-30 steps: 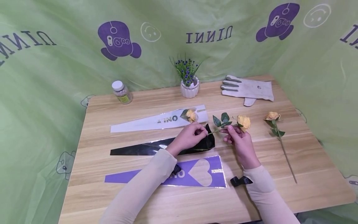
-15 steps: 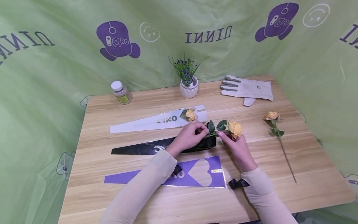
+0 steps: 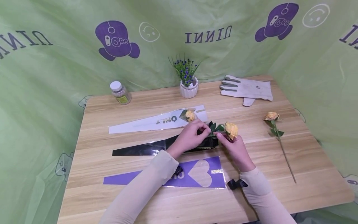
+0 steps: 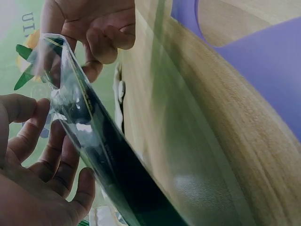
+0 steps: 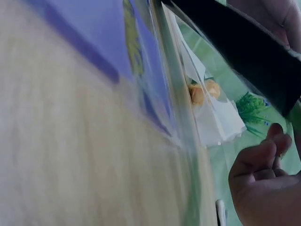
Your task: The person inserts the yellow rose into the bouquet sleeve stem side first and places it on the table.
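My left hand [image 3: 191, 137] pinches the mouth of a black flower sleeve [image 3: 139, 148], its clear film standing off the dark backing in the left wrist view [image 4: 113, 160]. Between thumb and fingers, my right hand [image 3: 237, 151] holds a yellow artificial rose [image 3: 231, 130] just below its bloom. The rose's leaves are bunched at the sleeve's mouth, and its lower stem is hidden by the left hand and sleeve. A white sleeve [image 3: 139, 125] with a rose inside lies behind; nearer me is a flat purple sleeve [image 3: 120, 178] with a heart-shaped window.
Another rose [image 3: 283, 149] lies at the right of the wooden table [image 3: 313, 189]. Along the back stand a white-capped jar [image 3: 121, 93] and a potted plant [image 3: 189, 88], with a work glove [image 3: 251, 89] to their right. Green printed cloth [image 3: 167, 15] surrounds the table.
My right hand has moved left with the rose, bringing bloom and leaves closer to the black sleeve's mouth. The left hand stays nearly in place, and the sleeve has shifted slightly right.
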Action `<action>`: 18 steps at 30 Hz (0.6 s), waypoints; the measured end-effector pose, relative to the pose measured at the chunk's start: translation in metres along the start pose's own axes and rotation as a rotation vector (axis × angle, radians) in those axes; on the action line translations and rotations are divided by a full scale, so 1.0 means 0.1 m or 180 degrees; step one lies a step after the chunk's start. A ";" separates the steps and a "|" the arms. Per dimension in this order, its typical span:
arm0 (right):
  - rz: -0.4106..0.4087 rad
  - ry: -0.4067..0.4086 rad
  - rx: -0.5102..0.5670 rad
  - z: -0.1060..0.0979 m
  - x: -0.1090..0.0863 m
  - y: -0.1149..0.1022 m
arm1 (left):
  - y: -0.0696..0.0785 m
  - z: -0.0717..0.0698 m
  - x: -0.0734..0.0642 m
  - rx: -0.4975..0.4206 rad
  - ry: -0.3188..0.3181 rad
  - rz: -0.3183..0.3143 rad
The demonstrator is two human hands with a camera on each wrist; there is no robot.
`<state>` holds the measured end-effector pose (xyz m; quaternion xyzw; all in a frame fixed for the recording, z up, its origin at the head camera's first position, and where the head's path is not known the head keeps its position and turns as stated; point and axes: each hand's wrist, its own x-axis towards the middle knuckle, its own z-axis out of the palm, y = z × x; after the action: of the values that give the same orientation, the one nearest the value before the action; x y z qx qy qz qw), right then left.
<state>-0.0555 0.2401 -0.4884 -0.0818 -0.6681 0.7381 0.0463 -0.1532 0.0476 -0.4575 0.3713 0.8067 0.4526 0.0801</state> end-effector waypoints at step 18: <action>-0.0130 -0.0426 0.0584 -0.05 0.01 -0.01 | 0.06 -0.03 0.00 0.0035 -0.0047 0.0060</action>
<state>-0.0556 0.2454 -0.4878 -0.0141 -0.6009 0.7989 0.0239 -0.1519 0.0477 -0.4515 0.3827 0.8050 0.4462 0.0797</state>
